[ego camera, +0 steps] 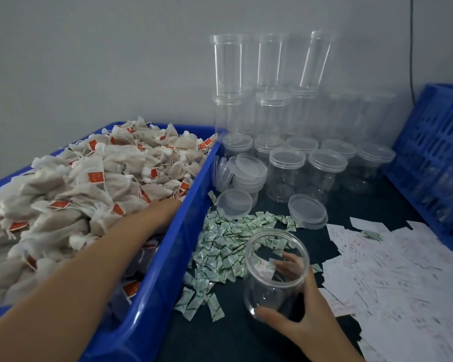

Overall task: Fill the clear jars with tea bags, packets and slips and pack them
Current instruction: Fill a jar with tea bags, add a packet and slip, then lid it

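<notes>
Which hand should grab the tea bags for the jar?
Probably the left hand: it is inside the blue bin, right at the tea bags, with its fingers hidden among them. The right hand is busy gripping the open clear jar beside the bin.

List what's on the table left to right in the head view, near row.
From the left: blue bin of tea bags → green packets → clear jar held by the right hand → white slips → blue crate.

a small packing workshop: bulk tea bags (89, 184) in a blue bin (168, 257), stacked empty jars (272, 113).
</notes>
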Demonstrator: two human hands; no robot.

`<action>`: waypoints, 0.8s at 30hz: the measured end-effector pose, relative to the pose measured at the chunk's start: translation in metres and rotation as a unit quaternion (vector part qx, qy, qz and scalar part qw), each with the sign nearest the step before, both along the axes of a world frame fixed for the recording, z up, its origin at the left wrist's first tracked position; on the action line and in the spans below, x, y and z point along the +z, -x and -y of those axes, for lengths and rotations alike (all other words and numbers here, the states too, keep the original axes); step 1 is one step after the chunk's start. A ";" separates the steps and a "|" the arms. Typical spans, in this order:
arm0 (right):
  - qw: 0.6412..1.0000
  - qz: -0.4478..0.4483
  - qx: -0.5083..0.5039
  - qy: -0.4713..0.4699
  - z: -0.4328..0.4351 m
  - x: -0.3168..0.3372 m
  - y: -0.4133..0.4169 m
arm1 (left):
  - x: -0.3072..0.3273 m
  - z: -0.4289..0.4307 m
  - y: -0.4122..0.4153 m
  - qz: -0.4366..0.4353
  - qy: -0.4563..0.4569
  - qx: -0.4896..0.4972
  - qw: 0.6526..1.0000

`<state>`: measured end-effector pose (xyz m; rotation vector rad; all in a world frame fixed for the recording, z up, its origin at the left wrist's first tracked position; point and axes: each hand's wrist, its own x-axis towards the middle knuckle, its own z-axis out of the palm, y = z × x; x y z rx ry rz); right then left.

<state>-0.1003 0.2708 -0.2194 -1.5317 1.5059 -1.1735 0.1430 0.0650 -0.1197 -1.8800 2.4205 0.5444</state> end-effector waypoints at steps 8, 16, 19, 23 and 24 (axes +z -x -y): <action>1.000 -0.005 -0.005 -0.003 -0.003 0.000 -0.001 | 0.006 0.000 -0.009 0.019 -0.042 -0.078 0.996; 1.000 0.004 -0.006 -0.007 -0.002 0.004 0.000 | 0.049 -0.016 -0.007 -0.248 0.242 -0.001 0.938; 1.000 0.000 -0.009 -0.004 -0.001 0.005 -0.001 | 0.081 -0.040 0.012 -0.394 0.217 -0.022 0.893; 1.000 0.004 -0.008 0.001 -0.003 0.005 -0.003 | 0.103 -0.082 0.048 -0.493 0.096 -0.114 0.857; 1.000 0.008 -0.006 0.002 -0.004 0.006 -0.003 | 0.100 -0.091 0.056 -0.486 0.067 -0.140 0.860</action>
